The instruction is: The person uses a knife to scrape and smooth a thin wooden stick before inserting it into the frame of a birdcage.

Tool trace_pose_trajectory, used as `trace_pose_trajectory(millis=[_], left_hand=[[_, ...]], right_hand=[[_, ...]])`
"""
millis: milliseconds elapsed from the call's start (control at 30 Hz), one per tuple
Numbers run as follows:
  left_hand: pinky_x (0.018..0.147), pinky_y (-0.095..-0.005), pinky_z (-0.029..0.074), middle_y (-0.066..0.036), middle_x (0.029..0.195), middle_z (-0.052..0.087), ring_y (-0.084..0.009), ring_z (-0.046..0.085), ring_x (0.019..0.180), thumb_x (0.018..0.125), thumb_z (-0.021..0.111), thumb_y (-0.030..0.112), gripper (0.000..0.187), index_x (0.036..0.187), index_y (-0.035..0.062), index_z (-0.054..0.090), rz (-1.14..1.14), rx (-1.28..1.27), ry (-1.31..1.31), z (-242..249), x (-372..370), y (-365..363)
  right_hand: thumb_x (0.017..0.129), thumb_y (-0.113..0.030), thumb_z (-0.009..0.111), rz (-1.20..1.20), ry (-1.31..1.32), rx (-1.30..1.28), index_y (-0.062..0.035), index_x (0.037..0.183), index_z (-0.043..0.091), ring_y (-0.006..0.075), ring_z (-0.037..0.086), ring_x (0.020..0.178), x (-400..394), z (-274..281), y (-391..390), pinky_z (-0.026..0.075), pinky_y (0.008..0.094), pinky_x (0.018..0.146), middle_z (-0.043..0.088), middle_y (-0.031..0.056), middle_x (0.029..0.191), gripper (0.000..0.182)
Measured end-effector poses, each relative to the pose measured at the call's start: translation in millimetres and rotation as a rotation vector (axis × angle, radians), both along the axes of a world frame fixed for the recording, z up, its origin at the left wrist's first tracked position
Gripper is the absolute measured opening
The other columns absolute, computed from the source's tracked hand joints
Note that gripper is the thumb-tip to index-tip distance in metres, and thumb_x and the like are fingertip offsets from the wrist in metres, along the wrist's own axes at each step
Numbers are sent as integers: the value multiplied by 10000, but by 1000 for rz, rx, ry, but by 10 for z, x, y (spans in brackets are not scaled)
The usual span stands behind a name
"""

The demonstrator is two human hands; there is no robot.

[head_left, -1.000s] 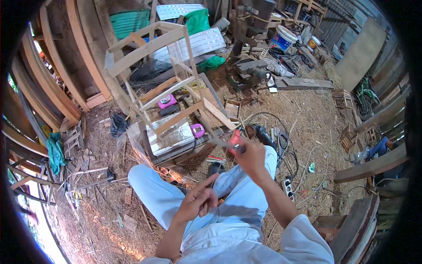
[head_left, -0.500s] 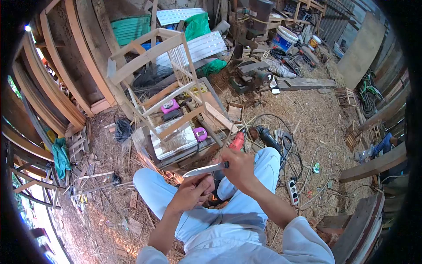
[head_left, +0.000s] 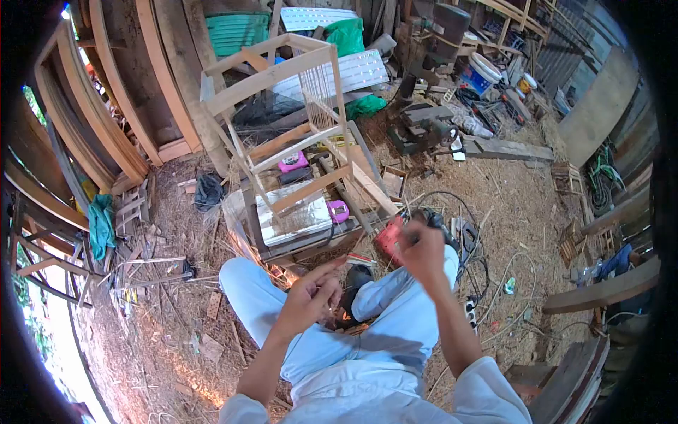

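Note:
My left hand (head_left: 313, 302) is over my lap, its index finger stretched toward the right and its other fingers curled. Whether something thin lies in those fingers I cannot make out. Raised above my right knee, my right hand (head_left: 425, 256) is closed in a fist, with a dark bit at its fingers that looks like the knife's handle (head_left: 405, 242). The blade cannot be made out. Just beyond the fist lies a red power tool (head_left: 389, 239). A low wooden work platform (head_left: 282, 249) stands in front of my knees, with a wooden chair frame (head_left: 277, 79) on it.
Pink tape measures (head_left: 338, 210) and a white board (head_left: 293, 219) lie on the platform. A cable (head_left: 462, 201) loops on the shaving-covered floor. A vise (head_left: 421, 128) stands farther back. Curved timbers (head_left: 169, 88) lean at left; a beam (head_left: 600, 291) juts in at right.
My right hand has moved up and right, away from my left hand. The knife blade that lay across my left hand no longer shows. My left index finger is now stretched out.

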State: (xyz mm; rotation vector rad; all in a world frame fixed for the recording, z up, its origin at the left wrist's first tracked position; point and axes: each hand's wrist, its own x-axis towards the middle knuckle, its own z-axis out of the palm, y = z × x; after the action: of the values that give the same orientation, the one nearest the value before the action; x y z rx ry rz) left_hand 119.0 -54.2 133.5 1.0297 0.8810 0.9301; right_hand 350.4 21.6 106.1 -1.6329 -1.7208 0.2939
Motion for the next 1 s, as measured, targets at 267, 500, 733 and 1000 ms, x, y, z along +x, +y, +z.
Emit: trace_pose_trajectory(millis=[267, 500, 733, 1000], left_hand=[[574, -200, 395, 7, 763, 546, -47, 459, 649, 935, 506, 135, 309, 1213, 7, 551, 63, 132, 215, -30, 179, -76], [544, -215, 371, 15, 720, 543, -46, 426, 605, 929, 507, 115, 304, 1219, 43, 563, 74, 227, 327, 101, 116, -144], [502, -192, 289, 55, 645, 433, -32, 338, 566, 932, 495, 132, 287, 1184, 25, 582, 12, 239, 299, 30, 126, -268], [397, -181, 307, -1, 680, 508, -24, 386, 487, 931, 493, 108, 234, 1141, 18, 543, 164, 40, 155, -164, 51, -201]], right_hand=[[648, -85, 654, 226, -108, 96, -108, 673, 526, 295, 601, 549, -469, 159, -277, 446, 407, 484, 585, 92, 588, 132], [602, -90, 684, -59, -221, -99, -122, 678, 641, 312, 606, 589, -325, 24, -79, 461, 419, 525, 616, 98, 631, 93], [672, -159, 662, -305, -283, -153, -68, 719, 651, 355, 623, 640, 207, -563, 357, 505, 446, 624, 621, 193, 677, 103], [781, -216, 667, 114, 494, -321, -8, 769, 635, 144, 475, 527, 72, -339, 64, 388, 310, 513, 533, 52, 557, 211]])
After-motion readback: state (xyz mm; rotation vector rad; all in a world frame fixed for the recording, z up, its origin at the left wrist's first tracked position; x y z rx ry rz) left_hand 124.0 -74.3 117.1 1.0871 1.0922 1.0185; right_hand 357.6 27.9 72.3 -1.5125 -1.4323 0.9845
